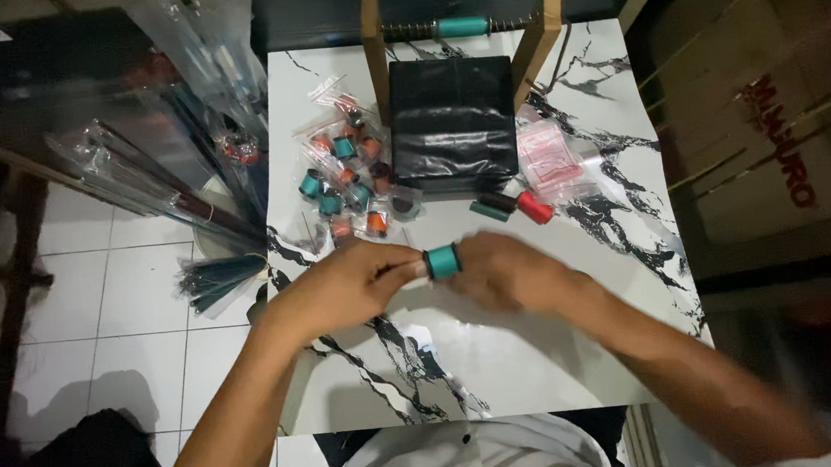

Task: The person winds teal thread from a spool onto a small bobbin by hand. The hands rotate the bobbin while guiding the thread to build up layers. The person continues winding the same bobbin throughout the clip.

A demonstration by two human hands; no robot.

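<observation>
The teal spool (442,260) is between your two hands, low over the middle of the marble-patterned table (506,375), but let me go first through the bigger things around it.

The table itself is white with black veins, and your arms hide part of its near side. At its far end stands a wooden frame (373,49) with two uprights; its top is cut off by the picture edge. A threaded rod crosses between the uprights and carries a teal roller (463,27). Below it lies a stack of black plastic bags (453,127), shiny and creased. Left of the table, long clear packets (149,180) lean over the tiled floor; what is inside is hard to make out.

Left of the black stack you have a heap of small spools in clear pouches (347,180), teal and orange mixed. Right of it lies a pink-printed pouch (550,162), and just before it a red spool (535,207) beside a dark one.

Your left hand (346,286) pinches the left end of the teal spool with the fingertips. Your right hand (509,271) is blurred; it closes at the spool's right end, but the exact grip I cannot tell.
</observation>
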